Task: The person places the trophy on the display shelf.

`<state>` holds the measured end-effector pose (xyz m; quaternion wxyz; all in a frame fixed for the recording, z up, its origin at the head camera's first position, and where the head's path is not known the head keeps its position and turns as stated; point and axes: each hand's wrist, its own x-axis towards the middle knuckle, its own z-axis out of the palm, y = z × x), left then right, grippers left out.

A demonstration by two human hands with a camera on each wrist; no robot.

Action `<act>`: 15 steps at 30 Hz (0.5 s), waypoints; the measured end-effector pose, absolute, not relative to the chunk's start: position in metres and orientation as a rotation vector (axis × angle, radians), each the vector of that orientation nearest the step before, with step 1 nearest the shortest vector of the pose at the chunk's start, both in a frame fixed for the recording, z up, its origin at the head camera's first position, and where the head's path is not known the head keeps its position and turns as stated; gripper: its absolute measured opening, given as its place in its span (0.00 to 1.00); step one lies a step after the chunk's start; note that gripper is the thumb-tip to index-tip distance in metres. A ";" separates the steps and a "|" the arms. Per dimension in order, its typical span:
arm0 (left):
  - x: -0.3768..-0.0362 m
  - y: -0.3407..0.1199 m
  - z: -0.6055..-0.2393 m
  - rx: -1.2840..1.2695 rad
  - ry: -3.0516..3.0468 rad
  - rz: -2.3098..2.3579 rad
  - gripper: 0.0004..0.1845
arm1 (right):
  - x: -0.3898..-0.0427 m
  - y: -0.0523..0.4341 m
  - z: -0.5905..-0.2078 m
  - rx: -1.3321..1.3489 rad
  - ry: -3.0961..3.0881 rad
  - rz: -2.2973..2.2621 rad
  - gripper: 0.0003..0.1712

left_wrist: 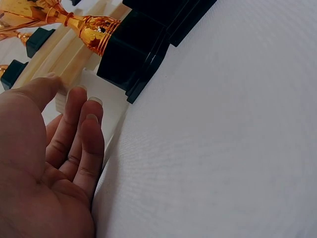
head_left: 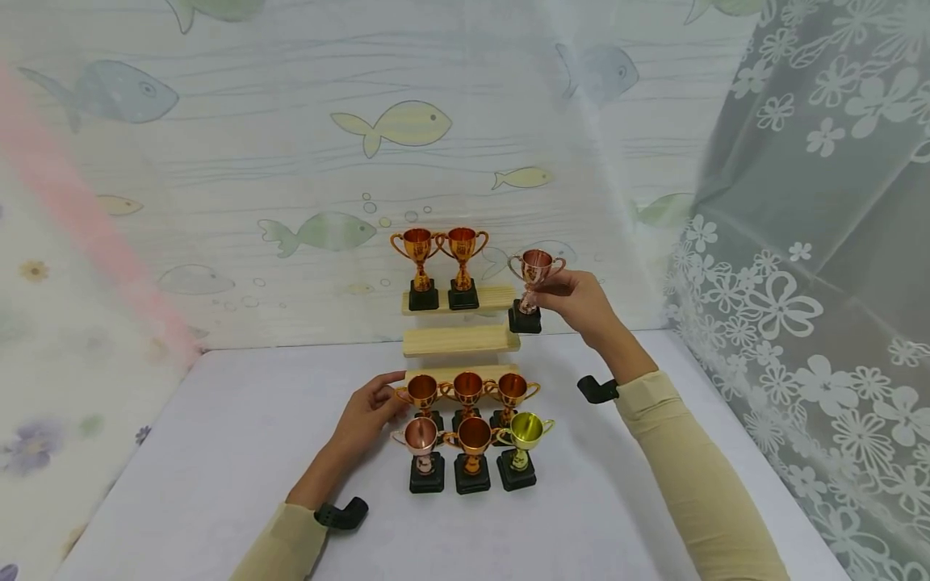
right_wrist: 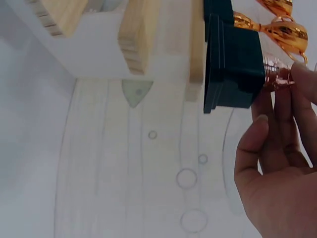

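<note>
Head view | right hand (head_left: 581,303) fingers pinch pink trophy (head_left: 534,286) | beside stepped shelf (head_left: 461,339)

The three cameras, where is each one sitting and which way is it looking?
Head: sits high, looks down at the white table, both hands and sleeves.
Left wrist: sits low, looks along the left hand at black trophy bases.
Right wrist: looks past the right hand toward the fish wall.
Head and right wrist share the pink-copper trophy cup the right hand holds.
</note>
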<state>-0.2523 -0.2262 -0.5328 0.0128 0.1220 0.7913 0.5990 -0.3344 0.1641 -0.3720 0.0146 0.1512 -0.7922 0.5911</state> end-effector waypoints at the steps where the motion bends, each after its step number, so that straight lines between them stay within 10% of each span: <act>1: -0.252 -0.226 -0.533 0.381 2.465 1.869 0.24 | -0.336 0.161 -0.370 0.456 -2.467 1.828 0.17; 15: -0.251 -0.226 -0.532 0.381 2.465 1.866 0.24 | -0.356 0.129 -0.360 0.350 -2.461 1.863 0.16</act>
